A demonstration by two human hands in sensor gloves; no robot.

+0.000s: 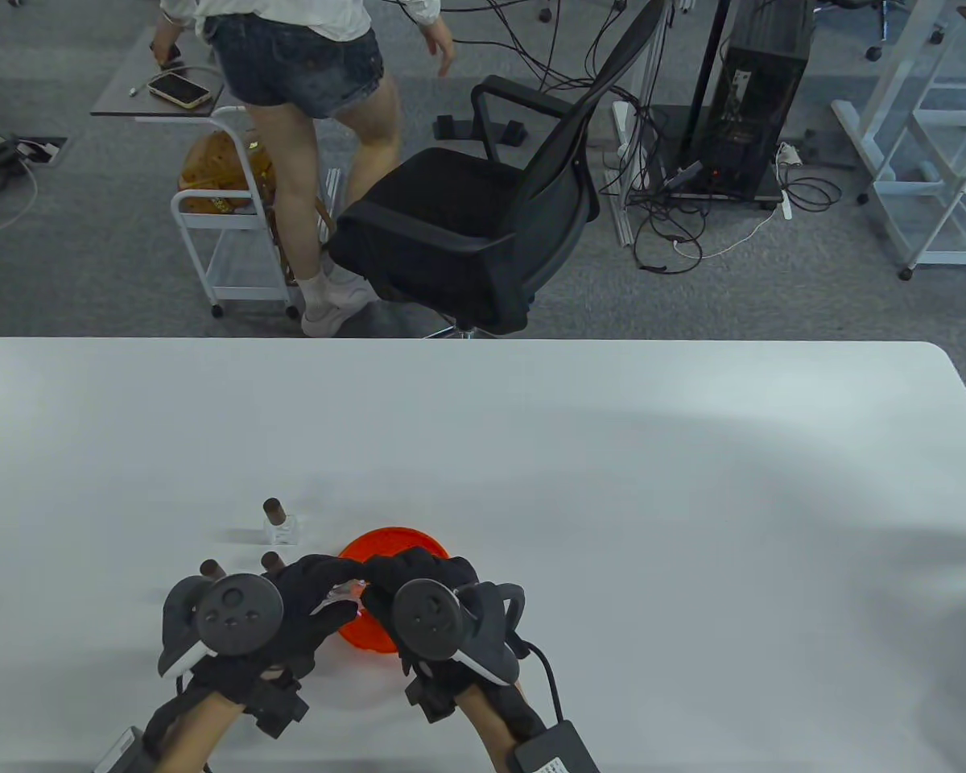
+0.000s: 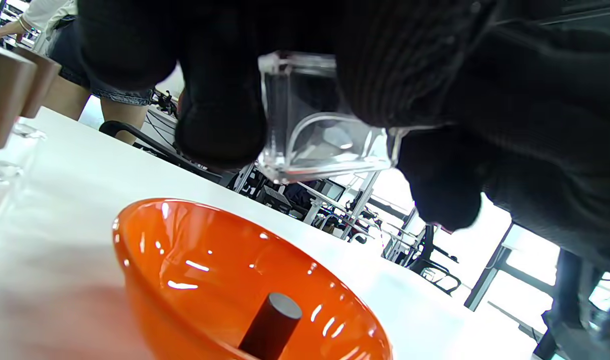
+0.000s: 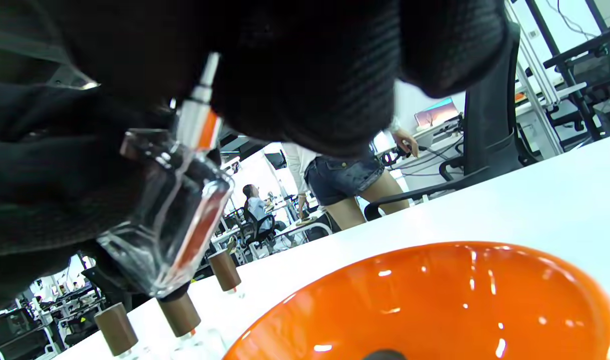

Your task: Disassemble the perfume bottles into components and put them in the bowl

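The white table has a rounded far corner at about 2 o'clock and fills the lower half of the table view; behind it lies grey carpet with a black office chair at 12 o'clock, a white trolley at 11 o'clock, a person walking beside it, and cables with a dark computer tower toward 1 o'clock. Near the bottom edge, at about 6 o'clock, both hands meet above the orange bowl. The left hand holds a clear glass bottle with its fingers curled round the square body – the flat base points down toward the bowl. The right hand closes its fingers on the bottle's neck, where a thin white and silver spray stem shows. In the right wrist view the bottle's long axis is tilted, the neck toward 1 o'clock. One dark cap already lies in the bowl. Three more bottles with brown caps stand on the table at 10 o'clock from the bowl – well apart from the hands.
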